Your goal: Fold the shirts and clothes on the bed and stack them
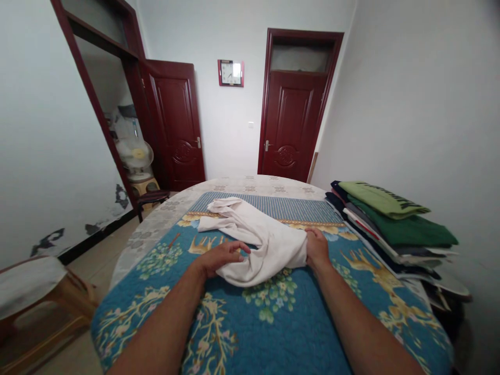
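A crumpled white garment point(269, 250) lies across the blue quilted cover point(156, 323), with two narrower parts, like sleeves or legs, trailing to the far left. I cannot make out its exact kind. My right hand point(318, 247) is closed on the garment's right edge, with the fingers partly hidden by the cloth. At the near left side, my left hand point(224, 256) rests against the fabric. Its thumb and forefinger are apart, and folds hide some of the other fingers.
Folded clothes form a stack point(398, 229) at the table's right, a green shirt point(383, 198) on top. A patterned tablecloth point(250, 183) shows beyond the quilt. A stool point(50, 297) stands at the left. Two dark red doors point(297, 120) and a wall clock point(231, 73) are behind.
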`<state>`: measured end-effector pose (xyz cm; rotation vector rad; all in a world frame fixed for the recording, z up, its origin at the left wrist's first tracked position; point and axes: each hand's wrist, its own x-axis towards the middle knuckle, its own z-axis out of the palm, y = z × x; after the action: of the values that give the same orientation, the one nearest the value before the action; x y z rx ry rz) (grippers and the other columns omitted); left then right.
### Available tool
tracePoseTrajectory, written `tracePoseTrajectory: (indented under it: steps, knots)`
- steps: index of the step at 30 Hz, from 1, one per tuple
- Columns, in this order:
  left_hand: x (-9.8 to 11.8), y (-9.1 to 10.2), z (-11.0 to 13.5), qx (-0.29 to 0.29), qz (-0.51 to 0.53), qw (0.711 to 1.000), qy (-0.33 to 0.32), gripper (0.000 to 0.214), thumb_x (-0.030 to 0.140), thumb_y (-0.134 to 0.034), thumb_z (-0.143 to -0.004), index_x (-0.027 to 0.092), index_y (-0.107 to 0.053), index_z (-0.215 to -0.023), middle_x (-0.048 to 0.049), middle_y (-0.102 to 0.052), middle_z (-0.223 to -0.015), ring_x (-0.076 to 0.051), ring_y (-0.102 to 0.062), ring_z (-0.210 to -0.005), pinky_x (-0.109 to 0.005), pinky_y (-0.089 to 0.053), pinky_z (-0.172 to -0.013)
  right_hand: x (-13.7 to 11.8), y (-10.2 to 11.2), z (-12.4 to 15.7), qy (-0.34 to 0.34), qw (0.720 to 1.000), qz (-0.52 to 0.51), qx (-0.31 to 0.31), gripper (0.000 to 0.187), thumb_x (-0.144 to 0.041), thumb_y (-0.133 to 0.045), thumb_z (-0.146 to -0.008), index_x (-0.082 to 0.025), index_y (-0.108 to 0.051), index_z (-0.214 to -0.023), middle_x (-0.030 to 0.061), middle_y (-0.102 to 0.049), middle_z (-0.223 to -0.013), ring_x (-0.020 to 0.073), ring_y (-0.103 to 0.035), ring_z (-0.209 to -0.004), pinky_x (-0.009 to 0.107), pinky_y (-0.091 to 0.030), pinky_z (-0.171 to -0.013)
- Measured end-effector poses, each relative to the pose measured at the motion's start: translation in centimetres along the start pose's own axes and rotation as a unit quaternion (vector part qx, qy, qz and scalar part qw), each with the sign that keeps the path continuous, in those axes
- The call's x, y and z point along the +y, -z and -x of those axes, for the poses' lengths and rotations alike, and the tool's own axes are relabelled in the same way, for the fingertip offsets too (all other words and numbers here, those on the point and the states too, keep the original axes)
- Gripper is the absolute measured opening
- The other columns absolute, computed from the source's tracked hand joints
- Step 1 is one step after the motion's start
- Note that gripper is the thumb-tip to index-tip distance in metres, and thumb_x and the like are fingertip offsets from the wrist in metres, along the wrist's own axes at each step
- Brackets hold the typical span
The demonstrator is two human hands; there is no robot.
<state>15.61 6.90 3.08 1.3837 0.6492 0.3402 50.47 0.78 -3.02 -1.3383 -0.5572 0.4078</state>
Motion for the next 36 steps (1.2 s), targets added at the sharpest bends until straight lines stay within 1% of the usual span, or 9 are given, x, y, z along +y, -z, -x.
tracePoseTrajectory:
  steps: [7, 11, 16, 21, 24, 27, 31, 34, 36]
  knots:
    - [-0.4, -0.1, -0.7, 0.013, -0.064, 0.998, 0.026, 0.053, 0.056, -0.086, -0.072, 0.02, -0.077, -0.109, -0.0008, -0.07, -0.082, -0.016, -0.056, -0.067, -0.025, -0.038, -0.062, -1.7, 0.5, 1.3, -0.085, 0.991, 0.041, -0.1, 0.032, -0.049, -0.066, -0.071, -0.021, -0.073, -0.086, 0.0024, -0.075, -0.073, 0.0243, -0.069, -0.075, 0.032, -0.051, -0.067]
    - [-0.8, 0.4, -1.1, -0.045, -0.205, 0.977, 0.036, 0.042, 0.055, -0.087, -0.07, 0.019, -0.081, -0.09, -0.0017, -0.074, -0.082, -0.019, -0.062, -0.077, -0.026, -0.043, -0.072, -2.0, 1.1, 1.9, -0.122, 0.958, 0.13, -0.223, 0.029, -0.048, -0.076, -0.076, -0.021, -0.077, -0.082, 0.0065, -0.079, -0.078, 0.0269, -0.072, -0.081, 0.034, -0.053, -0.072]
    - [-0.6, 0.1, -0.7, -0.096, -0.176, 0.98, 0.003, 0.029, 0.047, -0.085, -0.073, 0.019, -0.077, -0.08, -0.0001, -0.071, -0.076, -0.016, -0.059, -0.07, -0.026, -0.043, -0.07, -3.0, 1.4, 2.3, -0.181, 0.938, -0.033, -0.295, 0.032, -0.036, -0.083, -0.071, -0.018, -0.077, -0.096, 0.0086, -0.081, -0.086, 0.0269, -0.074, -0.072, 0.037, -0.057, -0.067]
    - [-0.4, -0.5, -0.8, -0.016, -0.172, 0.985, -0.01, 0.042, 0.051, -0.08, -0.081, 0.019, -0.073, -0.108, -0.0036, -0.074, -0.084, -0.018, -0.064, -0.071, -0.026, -0.046, -0.066, -3.6, 1.2, 2.6, -0.151, 0.931, -0.131, -0.305, 0.042, -0.038, -0.086, -0.074, -0.018, -0.075, -0.11, 0.0081, -0.083, -0.097, 0.0264, -0.077, -0.083, 0.036, -0.06, -0.074]
    - [-0.7, -1.1, -1.8, 0.093, -0.204, 0.973, -0.051, 0.063, 0.056, -0.079, -0.081, 0.019, -0.067, -0.13, -0.0062, -0.073, -0.096, -0.018, -0.063, -0.069, -0.028, -0.046, -0.062, -3.6, 0.6, 3.4, -0.165, 0.914, -0.15, -0.34, 0.046, -0.04, -0.088, -0.074, -0.019, -0.075, -0.112, 0.0085, -0.083, -0.103, 0.0273, -0.078, -0.087, 0.037, -0.061, -0.077]
    - [-1.4, -2.3, -3.1, 0.182, -0.261, 0.938, -0.14, 0.052, 0.049, -0.088, -0.072, 0.019, -0.075, -0.112, -0.0084, -0.072, -0.1, -0.021, -0.062, -0.08, -0.029, -0.046, -0.071, -3.6, -0.2, 4.3, -0.166, 0.9, -0.171, -0.364, 0.048, -0.04, -0.089, -0.074, -0.02, -0.074, -0.115, 0.0074, -0.083, -0.106, 0.0278, -0.078, -0.091, 0.039, -0.062, -0.081]
    - [-1.9, -3.9, -3.8, 0.159, -0.348, 0.91, -0.161, 0.02, 0.038, -0.076, -0.083, 0.021, -0.068, -0.078, -0.0034, -0.064, -0.077, -0.021, -0.056, -0.077, -0.03, -0.041, -0.074, -3.7, -0.8, 5.0, -0.16, 0.889, -0.189, -0.385, 0.05, -0.038, -0.089, -0.073, -0.022, -0.072, -0.118, 0.0066, -0.082, -0.109, 0.0273, -0.077, -0.095, 0.038, -0.063, -0.084]
    - [-1.0, -3.6, -3.3, 0.16, -0.325, 0.918, -0.163, 0.023, 0.04, -0.067, -0.091, 0.021, -0.064, -0.077, -0.0005, -0.062, -0.075, -0.021, -0.055, -0.077, -0.029, -0.041, -0.074, -3.9, -0.9, 4.8, -0.154, 0.888, -0.207, -0.379, 0.05, -0.037, -0.089, -0.073, -0.022, -0.071, -0.117, 0.0063, -0.082, -0.108, 0.0274, -0.077, -0.097, 0.038, -0.063, -0.084]
    - [0.1, -2.5, -2.8, 0.196, -0.23, 0.939, -0.165, 0.024, 0.044, -0.068, -0.093, 0.021, -0.067, -0.083, 0.0007, -0.066, -0.081, -0.021, -0.059, -0.082, -0.028, -0.045, -0.076, -4.1, -0.7, 4.2, -0.139, 0.899, -0.225, -0.35, 0.048, -0.039, -0.088, -0.073, -0.023, -0.071, -0.114, 0.0054, -0.082, -0.104, 0.028, -0.077, -0.098, 0.039, -0.063, -0.083]
